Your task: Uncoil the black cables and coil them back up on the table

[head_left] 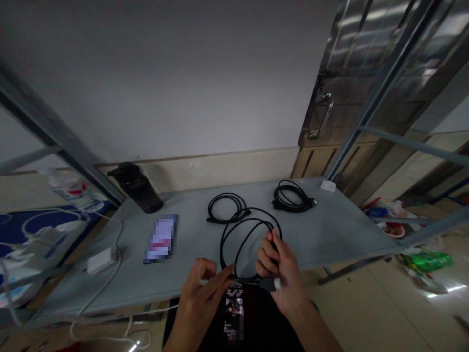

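A black cable (222, 244) hangs in loose loops between my two hands, above the front edge of the grey table (322, 234). My left hand (207, 288) pinches the lower left of the loops between thumb and fingers. On the right side, my right hand (276, 264) is wrapped round the gathered strands. A connector (270, 284) with a pale metal end sticks out by the right palm. Behind the loops lies a second coiled black cable (227, 195), and a third coiled cable (293, 196) rests farther right. A lit phone (234, 313) is below my hands, over my dark clothing.
At the left stand a black bottle (136, 188) and a phone (161, 238) with a blurred screen. A white charger (100, 260) trails a white cord. Grey metal posts (381, 93) frame the table. A small white piece (328, 186) lies at the back right corner.
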Tool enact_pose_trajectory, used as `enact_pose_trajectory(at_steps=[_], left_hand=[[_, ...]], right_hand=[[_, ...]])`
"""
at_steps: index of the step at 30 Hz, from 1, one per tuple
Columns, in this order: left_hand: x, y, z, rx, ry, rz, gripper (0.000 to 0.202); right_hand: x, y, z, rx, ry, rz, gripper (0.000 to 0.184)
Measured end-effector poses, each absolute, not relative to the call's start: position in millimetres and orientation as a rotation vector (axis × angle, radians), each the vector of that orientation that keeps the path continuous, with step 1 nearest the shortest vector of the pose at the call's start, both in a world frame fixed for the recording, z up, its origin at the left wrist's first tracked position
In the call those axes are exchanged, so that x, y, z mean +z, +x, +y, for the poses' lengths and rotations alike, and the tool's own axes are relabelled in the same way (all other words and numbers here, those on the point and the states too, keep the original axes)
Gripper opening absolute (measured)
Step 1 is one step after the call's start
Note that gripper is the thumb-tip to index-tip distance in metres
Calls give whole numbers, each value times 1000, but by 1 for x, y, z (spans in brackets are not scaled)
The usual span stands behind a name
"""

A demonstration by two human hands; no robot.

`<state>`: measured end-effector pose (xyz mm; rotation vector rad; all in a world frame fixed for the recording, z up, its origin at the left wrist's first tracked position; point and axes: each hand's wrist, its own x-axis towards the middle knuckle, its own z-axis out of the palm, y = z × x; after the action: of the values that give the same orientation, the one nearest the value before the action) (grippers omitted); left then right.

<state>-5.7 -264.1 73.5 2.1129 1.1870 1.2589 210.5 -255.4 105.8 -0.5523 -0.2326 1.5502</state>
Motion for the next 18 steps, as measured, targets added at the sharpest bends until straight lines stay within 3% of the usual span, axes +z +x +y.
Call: enact_pose_trajectory(at_steps=[6,10,15,18], left_hand=[[90,-3,-264,1198,1841,954,13],[100,5,-265,1201,1700,955,19],[92,23,-270,1040,1676,912,14],[83,30,-276,1077,1669,932,24]], right_hand=[[111,217,-255,1623,-543,-273,57],[117,210,-258,1577,-588,-339,56],[126,198,-257,1570,-582,-359,58],[130,196,-253,1540,-570,-358,56]])
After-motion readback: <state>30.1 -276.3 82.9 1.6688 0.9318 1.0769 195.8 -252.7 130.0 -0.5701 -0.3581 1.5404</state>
